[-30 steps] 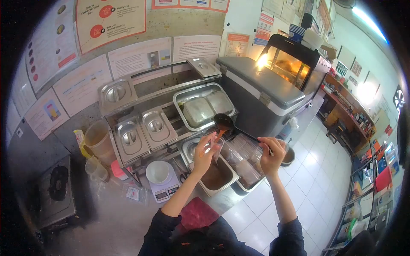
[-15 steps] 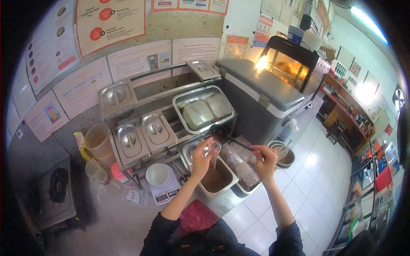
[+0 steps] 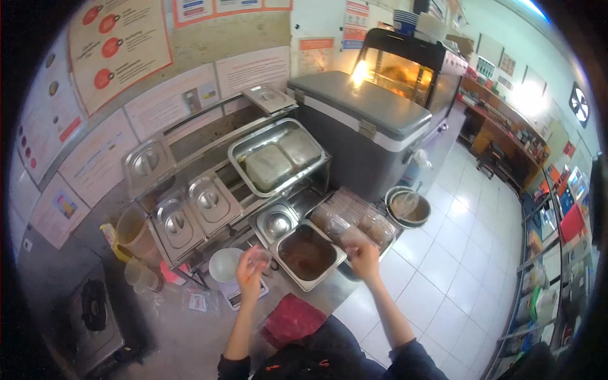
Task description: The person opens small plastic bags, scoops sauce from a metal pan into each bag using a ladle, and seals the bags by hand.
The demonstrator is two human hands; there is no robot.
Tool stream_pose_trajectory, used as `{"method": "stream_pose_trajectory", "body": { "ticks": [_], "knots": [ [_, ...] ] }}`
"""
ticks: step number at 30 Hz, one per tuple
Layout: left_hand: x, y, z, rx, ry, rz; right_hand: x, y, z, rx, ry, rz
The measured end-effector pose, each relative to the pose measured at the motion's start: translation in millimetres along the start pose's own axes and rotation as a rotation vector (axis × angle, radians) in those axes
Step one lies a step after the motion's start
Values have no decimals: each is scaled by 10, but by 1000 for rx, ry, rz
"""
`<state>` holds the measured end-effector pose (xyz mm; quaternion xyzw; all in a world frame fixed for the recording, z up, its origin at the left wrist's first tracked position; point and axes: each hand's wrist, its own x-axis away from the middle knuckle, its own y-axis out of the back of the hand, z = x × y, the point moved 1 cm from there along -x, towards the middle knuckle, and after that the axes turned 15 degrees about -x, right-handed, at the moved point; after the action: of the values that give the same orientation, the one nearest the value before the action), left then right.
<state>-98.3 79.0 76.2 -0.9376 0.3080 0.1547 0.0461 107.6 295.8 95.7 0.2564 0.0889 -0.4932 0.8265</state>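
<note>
My left hand [image 3: 249,272] is closed around a clear plastic cup [image 3: 259,258], left of the pan and near the white bowl [image 3: 225,265]. My right hand [image 3: 365,258] is closed and smeared by motion at the right rim of the steel pan [image 3: 297,282]. A black-handled ladle showed in that hand half a second ago; its handle is now blurred out, and I cannot make out its bowl. Brown liquid [image 3: 308,258] lies in the pan. A digital scale [image 3: 256,292] sits partly behind my left wrist.
Clear-wrapped stacks [image 3: 345,212] lie behind my right hand. Lidded steel pans [image 3: 212,199] and a tray [image 3: 256,193] fill the rack. A grey cooler [image 3: 354,136] stands behind, metal pots [image 3: 415,218] to the right. A red cloth [image 3: 292,320] lies at the front edge.
The cup in my left hand has moved from over the pan to its left. My right hand has come lower, toward the pan's right rim. The ladle's bowl is no longer distinguishable.
</note>
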Motion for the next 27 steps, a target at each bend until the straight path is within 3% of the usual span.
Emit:
{"method": "stream_pose_trajectory", "body": {
  "ticks": [2, 3, 5, 6, 9, 11, 13, 16, 18, 21, 24, 27],
  "knots": [
    [160, 181, -41, -65, 4, -27, 187, -91, 0, 391, -73, 168],
    [204, 229, -59, -132, 6, -71, 256, -148, -7, 390, -79, 161],
    [278, 237, -182, -99, 37, -47, 372, -277, 122, 554, 207, 15],
    [323, 235, -221, -62, 66, -36, 415, -321, 180, 548, 201, 22],
    [360, 17, -332, -50, 62, 16, 477, -453, 737, 235, 303, 151],
    [377, -161, -373, -141, 28, 64, 548, -647, 829, -363, 118, 373],
    [327, -358, -428, -221, -20, 110, 586, -686, 843, -373, 100, 318],
    [291, -507, -547, -90, -88, 96, 573, -614, 886, -404, 52, 209],
    [275, -543, -576, 103, 180, 119, 580, -505, 863, -466, -54, 184],
    [275, -550, -409, 42, 168, 153, 599, -433, 769, -535, -116, 272],
    [291, -620, -448, -44, 115, 154, 636, -358, 875, -471, 2, 211],
    [327, -672, -522, -118, 97, 183, 657, -334, 868, -457, -55, 174]
  ]
}}
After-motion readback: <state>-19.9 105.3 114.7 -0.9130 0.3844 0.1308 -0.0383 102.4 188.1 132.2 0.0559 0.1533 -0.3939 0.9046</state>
